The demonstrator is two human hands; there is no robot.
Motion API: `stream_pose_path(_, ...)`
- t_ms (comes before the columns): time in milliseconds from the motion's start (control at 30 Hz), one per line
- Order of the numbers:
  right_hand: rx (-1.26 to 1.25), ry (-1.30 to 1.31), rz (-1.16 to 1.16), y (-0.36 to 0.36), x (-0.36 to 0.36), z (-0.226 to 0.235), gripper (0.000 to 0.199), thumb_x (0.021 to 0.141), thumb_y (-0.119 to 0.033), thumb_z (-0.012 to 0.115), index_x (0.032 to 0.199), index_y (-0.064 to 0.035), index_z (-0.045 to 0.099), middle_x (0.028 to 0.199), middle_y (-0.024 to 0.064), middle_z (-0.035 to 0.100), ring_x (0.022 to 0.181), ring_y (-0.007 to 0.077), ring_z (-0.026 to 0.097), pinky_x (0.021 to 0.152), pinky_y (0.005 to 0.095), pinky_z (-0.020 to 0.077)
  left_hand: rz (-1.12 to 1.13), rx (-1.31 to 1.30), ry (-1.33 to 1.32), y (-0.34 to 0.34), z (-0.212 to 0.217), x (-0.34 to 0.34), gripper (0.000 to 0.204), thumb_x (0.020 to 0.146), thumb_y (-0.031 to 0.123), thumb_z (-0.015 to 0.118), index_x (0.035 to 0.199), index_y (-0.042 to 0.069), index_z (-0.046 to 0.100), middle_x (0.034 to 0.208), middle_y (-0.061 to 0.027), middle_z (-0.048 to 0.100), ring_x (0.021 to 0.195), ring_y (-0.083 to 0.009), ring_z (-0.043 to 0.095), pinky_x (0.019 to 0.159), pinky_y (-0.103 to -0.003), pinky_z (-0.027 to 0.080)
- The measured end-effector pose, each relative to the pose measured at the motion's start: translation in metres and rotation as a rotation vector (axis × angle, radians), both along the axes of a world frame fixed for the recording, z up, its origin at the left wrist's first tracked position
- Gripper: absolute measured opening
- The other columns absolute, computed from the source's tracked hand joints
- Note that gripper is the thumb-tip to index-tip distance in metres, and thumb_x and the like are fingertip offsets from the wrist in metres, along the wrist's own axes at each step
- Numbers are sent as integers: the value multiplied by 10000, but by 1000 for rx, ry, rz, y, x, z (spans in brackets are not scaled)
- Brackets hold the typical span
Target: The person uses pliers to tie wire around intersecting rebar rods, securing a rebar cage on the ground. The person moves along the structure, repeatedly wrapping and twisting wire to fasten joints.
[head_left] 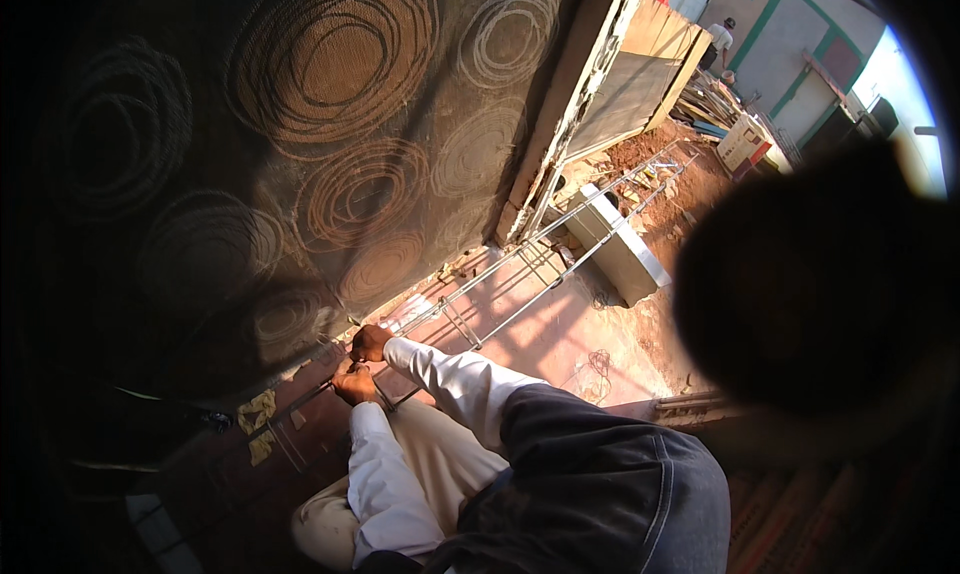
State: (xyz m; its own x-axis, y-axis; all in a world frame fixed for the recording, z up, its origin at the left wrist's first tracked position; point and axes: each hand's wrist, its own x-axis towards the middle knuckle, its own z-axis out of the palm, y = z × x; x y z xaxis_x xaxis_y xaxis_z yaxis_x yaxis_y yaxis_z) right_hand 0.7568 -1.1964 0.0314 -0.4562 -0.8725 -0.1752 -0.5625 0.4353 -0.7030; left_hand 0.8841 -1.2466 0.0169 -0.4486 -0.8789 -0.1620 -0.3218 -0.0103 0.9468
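Observation:
A long steel rebar cage [520, 319], thin parallel rods joined by rectangular stirrups, runs from the lower left past my knees toward the doorway at the upper right. Both hands are close together at its near rod, beside the foot of the wall. My left hand [353, 384] has its fingers bent closed at the rod. Just above it, my right hand [370, 343] is curled, its fingers turned down toward the same spot. What lies between the fingers is too small and shaded to make out. White sleeves cover both forearms.
A dark wall [450, 104] with chalky circular swirls rises on the left. A pale rectangular block [620, 244] lies under the cage near the doorway. Yellow scraps [258, 414] lie left of my hands. Outside are a carton [745, 146], piled boards and another person [720, 42].

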Motion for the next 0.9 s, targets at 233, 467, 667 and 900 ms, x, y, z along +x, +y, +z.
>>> stream_pose_path(233, 152, 596, 426, 0, -30, -31, 185, 744, -228, 624, 799, -90, 734, 813, 127, 703, 760, 327, 675, 645, 413, 528, -89, -213, -86, 25, 2, -15, 228, 719, -30, 674, 944, -46, 710, 787, -188, 695, 700, -264, 667, 669, -353, 519)
stream_pose_path(467, 53, 749, 545, -20, -53, -41, 184, 749, -188, 613, 830, -94, 748, 869, 125, 719, 779, 324, 691, 652, 414, 542, -28, -114, -14, 18, 0, -25, 255, 726, -51, 675, 979, -51, 706, 841, -193, 704, 766, -264, 680, 709, -366, 530)
stream_pose_path(667, -198, -67, 6, 9, 15, -2, 156, 815, -163, 571, 882, -49, 654, 842, 166, 672, 779, 308, 658, 688, 398, 513, -12, -276, -57, 3, -3, 11, 255, 751, -13, 682, 1002, -61, 688, 759, -151, 679, 674, -215, 636, 647, -340, 519)
stream_pose_path(900, -445, 52, 208, 45, -37, -7, 157, 845, -121, 551, 947, -50, 648, 746, 139, 661, 688, 322, 642, 670, 423, 513, -98, -18, -17, 23, -19, -26, 244, 729, -33, 655, 964, -24, 722, 884, -216, 696, 821, -319, 681, 745, -391, 534)
